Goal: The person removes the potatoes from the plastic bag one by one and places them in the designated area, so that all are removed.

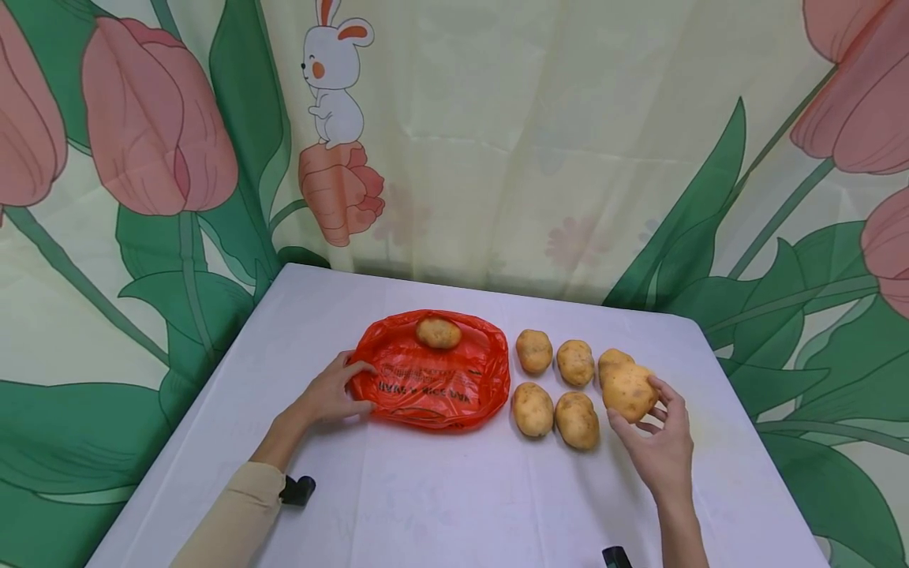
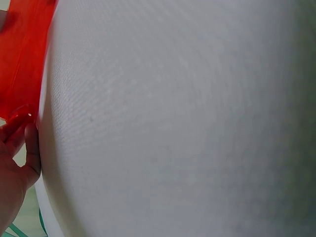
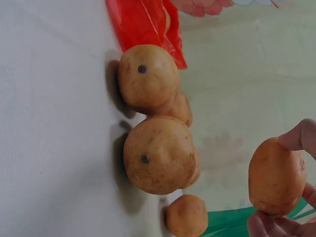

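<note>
A red plastic bag (image 1: pixel 433 394) lies spread open on the table, its rim rolled into an oval, with one potato (image 1: pixel 438 333) inside at the far side. My left hand (image 1: pixel 339 388) holds the bag's left rim, fingers over the edge. In the left wrist view, fingers (image 2: pixel 32 153) touch the red plastic. My right hand (image 1: pixel 660 434) grips a potato (image 1: pixel 629 391) between thumb and fingers, raised above the table. The right wrist view shows this held potato (image 3: pixel 276 177) apart from the others. Several potatoes (image 1: pixel 577 420) lie in two rows right of the bag.
A white cloth covers the table (image 1: pixel 440 505). Behind it hangs a curtain (image 1: pixel 497 158) printed with tulips and a rabbit. The nearest potato (image 1: pixel 533 409) in the rows lies close to the bag's right rim.
</note>
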{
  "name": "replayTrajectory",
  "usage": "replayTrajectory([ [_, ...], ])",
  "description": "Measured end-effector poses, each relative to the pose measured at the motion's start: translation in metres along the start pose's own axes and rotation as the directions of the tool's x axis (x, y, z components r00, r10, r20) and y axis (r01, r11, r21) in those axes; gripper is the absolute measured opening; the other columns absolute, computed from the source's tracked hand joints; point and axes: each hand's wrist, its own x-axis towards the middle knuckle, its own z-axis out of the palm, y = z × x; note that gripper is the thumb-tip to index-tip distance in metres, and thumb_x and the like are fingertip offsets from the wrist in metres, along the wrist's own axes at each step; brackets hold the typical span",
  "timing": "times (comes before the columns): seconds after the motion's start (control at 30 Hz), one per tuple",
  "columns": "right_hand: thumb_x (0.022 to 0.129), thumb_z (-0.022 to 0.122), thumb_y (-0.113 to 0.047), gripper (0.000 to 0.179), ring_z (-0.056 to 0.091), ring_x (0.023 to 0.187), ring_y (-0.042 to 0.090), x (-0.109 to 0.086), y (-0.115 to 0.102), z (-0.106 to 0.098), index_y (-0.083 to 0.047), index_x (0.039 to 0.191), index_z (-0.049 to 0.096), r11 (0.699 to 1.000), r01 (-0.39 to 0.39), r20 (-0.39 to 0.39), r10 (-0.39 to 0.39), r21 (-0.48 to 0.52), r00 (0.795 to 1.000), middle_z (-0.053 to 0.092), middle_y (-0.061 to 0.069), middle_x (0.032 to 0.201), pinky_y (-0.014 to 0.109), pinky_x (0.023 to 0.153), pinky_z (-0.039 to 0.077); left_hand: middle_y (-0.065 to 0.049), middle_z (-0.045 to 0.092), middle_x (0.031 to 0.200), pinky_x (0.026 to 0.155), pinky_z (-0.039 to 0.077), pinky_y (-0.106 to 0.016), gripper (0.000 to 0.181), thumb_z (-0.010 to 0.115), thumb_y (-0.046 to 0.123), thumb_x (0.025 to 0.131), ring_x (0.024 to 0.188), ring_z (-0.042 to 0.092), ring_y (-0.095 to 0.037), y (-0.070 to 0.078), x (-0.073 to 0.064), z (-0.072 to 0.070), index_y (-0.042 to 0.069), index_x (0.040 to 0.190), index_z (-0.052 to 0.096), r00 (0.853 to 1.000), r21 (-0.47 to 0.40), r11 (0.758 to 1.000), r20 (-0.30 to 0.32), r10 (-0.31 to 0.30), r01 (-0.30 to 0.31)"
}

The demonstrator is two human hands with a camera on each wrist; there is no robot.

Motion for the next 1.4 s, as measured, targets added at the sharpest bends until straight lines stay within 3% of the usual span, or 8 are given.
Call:
replayTrajectory([
  [0.3, 0.089, 0.079, -0.02, 0.086, 0.047, 0.126, 0.042, 0.009, 0.014, -0.012, -0.009, 0.158, 0.029, 0.996, -0.07, 0.099, 0.075, -0.051, 0.992, 0.036, 0.023, 0.156, 0.009, 0.077, 0.04, -0.015, 0.04, 0.151, 0.104, 0.047, -0.063, 0.056, 0.081, 0.036, 0.076, 0.137, 0.043, -0.039, 0.0, 0.001, 0.0, 0.023, 0.128, 0.064, 1.0, 0.01, 1.0, 0.008, -0.013, 0.012],
  [0.57, 0.091, 0.078, -0.023, 0.088, 0.045, 0.127, 0.045, 0.013, 0.028, -0.013, -0.007, 0.16, 0.025, 0.985, -0.118, 0.185, 0.141, -0.129, 0.973, 0.033, 0.029, 0.156, 0.014, 0.076, 0.041, -0.014, 0.04, 0.15, 0.103, 0.048, -0.063, 0.056, 0.081, 0.036, 0.076, 0.137, 0.042, -0.039, -0.002, 0.001, 0.001, 0.025, 0.128, 0.063, 1.0, 0.007, 1.0, 0.008, -0.009, 0.009],
  [0.63, 0.09, 0.078, -0.022, 0.088, 0.045, 0.126, 0.045, 0.014, 0.032, -0.013, -0.007, 0.16, 0.025, 0.982, -0.123, 0.2, 0.15, -0.143, 0.968, 0.032, 0.03, 0.155, 0.017, 0.077, 0.044, -0.014, 0.04, 0.15, 0.103, 0.048, -0.063, 0.056, 0.081, 0.036, 0.076, 0.137, 0.043, -0.039, -0.002, 0.001, 0.001, 0.024, 0.128, 0.063, 1.0, 0.007, 1.0, 0.009, -0.007, 0.007],
  [0.77, 0.09, 0.077, -0.018, 0.088, 0.044, 0.125, 0.045, 0.015, 0.039, -0.011, -0.006, 0.16, 0.025, 0.978, -0.133, 0.231, 0.167, -0.159, 0.959, 0.031, 0.031, 0.155, 0.037, 0.087, 0.051, -0.015, 0.041, 0.149, 0.103, 0.048, -0.063, 0.056, 0.08, 0.036, 0.076, 0.136, 0.043, -0.039, -0.002, 0.0, 0.001, 0.023, 0.128, 0.063, 1.0, 0.004, 1.0, 0.01, -0.004, 0.004],
  [0.9, 0.091, 0.076, -0.018, 0.088, 0.043, 0.127, 0.047, 0.016, 0.047, -0.01, -0.004, 0.16, 0.023, 0.976, -0.137, 0.28, 0.18, -0.166, 0.943, 0.028, 0.032, 0.156, 0.052, 0.096, 0.049, -0.015, 0.041, 0.15, 0.103, 0.048, -0.063, 0.057, 0.08, 0.036, 0.076, 0.136, 0.043, -0.039, 0.0, -0.001, 0.0, 0.023, 0.129, 0.063, 1.0, 0.002, 1.0, 0.01, -0.006, 0.006],
  [1.17, 0.091, 0.075, -0.017, 0.087, 0.045, 0.127, 0.047, 0.019, 0.057, -0.01, -0.003, 0.159, 0.023, 0.977, -0.111, 0.362, 0.171, -0.181, 0.916, 0.03, 0.033, 0.155, 0.05, 0.096, 0.049, -0.015, 0.039, 0.151, 0.104, 0.046, -0.064, 0.059, 0.08, 0.037, 0.076, 0.137, 0.043, -0.039, 0.0, 0.0, 0.0, 0.024, 0.131, 0.062, 1.0, 0.005, 1.0, 0.019, -0.021, 0.021],
  [1.4, 0.09, 0.073, -0.013, 0.086, 0.042, 0.129, 0.05, 0.022, 0.065, -0.007, -0.002, 0.159, 0.022, 0.977, -0.094, 0.412, 0.167, -0.192, 0.896, 0.025, 0.035, 0.155, 0.057, 0.101, 0.048, -0.015, 0.039, 0.152, 0.104, 0.047, -0.063, 0.06, 0.08, 0.037, 0.075, 0.137, 0.042, -0.039, 0.001, 0.0, 0.0, 0.023, 0.131, 0.062, 0.999, 0.007, 1.0, 0.022, -0.03, 0.029],
])
